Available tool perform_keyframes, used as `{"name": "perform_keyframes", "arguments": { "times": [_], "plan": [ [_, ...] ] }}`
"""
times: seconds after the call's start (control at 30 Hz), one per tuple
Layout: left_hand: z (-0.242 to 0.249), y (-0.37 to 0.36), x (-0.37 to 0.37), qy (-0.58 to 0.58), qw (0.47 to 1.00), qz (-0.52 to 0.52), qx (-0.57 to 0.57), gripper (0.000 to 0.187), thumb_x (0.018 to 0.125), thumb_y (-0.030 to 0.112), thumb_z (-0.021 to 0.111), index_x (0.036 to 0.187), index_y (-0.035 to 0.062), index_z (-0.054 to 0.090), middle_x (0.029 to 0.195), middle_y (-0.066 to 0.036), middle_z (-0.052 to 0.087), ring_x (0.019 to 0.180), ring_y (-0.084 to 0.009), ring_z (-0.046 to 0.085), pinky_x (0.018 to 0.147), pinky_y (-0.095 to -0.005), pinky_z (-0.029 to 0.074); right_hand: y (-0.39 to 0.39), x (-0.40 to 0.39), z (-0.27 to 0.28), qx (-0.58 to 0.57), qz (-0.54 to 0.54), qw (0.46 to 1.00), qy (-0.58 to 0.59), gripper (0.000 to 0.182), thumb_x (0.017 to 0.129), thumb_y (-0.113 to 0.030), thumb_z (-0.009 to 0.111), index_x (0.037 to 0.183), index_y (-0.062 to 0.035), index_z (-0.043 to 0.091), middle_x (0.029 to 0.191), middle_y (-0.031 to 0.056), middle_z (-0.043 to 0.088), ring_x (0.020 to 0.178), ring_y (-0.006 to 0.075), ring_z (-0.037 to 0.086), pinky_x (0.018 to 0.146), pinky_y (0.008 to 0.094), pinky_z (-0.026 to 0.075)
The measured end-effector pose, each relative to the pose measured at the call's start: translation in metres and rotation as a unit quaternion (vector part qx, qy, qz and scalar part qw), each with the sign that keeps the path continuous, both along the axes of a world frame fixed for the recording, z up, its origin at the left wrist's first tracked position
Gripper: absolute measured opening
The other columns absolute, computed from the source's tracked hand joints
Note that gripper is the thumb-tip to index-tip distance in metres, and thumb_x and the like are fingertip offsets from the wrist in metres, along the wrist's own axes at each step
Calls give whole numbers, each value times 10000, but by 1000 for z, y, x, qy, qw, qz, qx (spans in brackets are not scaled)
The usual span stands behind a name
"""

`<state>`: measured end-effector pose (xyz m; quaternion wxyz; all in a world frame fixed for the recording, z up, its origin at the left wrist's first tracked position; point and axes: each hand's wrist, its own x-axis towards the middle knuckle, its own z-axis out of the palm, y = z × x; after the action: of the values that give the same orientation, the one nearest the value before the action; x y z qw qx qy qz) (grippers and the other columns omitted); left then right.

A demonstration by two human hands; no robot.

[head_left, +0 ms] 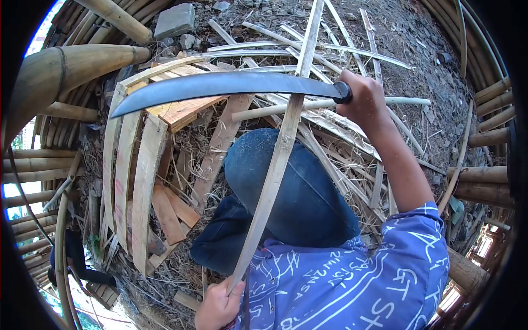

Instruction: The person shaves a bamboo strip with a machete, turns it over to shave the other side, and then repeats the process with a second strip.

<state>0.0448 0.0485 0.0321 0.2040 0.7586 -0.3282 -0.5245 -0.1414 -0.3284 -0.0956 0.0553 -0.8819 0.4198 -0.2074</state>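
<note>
My right hand [362, 99] is closed round the dark handle of a machete [220, 83], held level with its long curved blade pointing left. Low in view, my left hand [217, 305] grips the near end of a long bamboo strip [269, 190]. From there the strip slants up past my bent knee [291, 181] and on toward the top. The blade crosses in front of the strip near the handle. Just below the blade, a thin pale stick [253, 114] runs crosswise behind the strip.
A wooden slatted crate [144, 187] stands left of my knee. Split bamboo strips [247, 53] and shavings litter the ground ahead. A grey block [175, 21] lies at the top left. Thick bamboo poles [60, 71] frame both sides. Another person [82, 261] is at the lower left.
</note>
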Motion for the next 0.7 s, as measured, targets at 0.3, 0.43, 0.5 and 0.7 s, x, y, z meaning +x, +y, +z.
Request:
{"name": "perform_keyframes", "arguments": {
  "times": [0.3,0.43,0.5,0.7],
  "plan": [
    [4,0,-5,57,997,36,37,298,975,216,450,835,-31,540,608,-63,429,609,-121,410,552,-320,397,-39,5,-13,-41,-20,999,15,151,678,-85,655,812,-72,587,685,143,640,665,330,652,606,429,516],
    [8,11,-1,61,995,56,54,298,971,222,457,818,-19,544,607,-38,437,601,-107,401,536,-302,381,-88,-18,-22,-7,-160,986,36,86,735,-127,605,799,-70,612,748,175,662,723,354,659,664,438,529],
    [12,12,5,106,979,72,158,292,964,223,468,798,-3,549,608,-2,442,589,-86,384,517,-278,352,-98,-16,-25,-17,-168,984,58,97,737,-141,604,802,-69,616,763,180,665,747,361,659,680,443,528],
    [7,31,7,127,973,104,162,303,947,252,487,713,61,509,581,24,432,532,-84,390,466,-286,306,-129,-22,-31,11,-212,971,106,170,747,-194,613,871,-82,644,865,179,678,855,362,654,767,443,520]
  ]
}}
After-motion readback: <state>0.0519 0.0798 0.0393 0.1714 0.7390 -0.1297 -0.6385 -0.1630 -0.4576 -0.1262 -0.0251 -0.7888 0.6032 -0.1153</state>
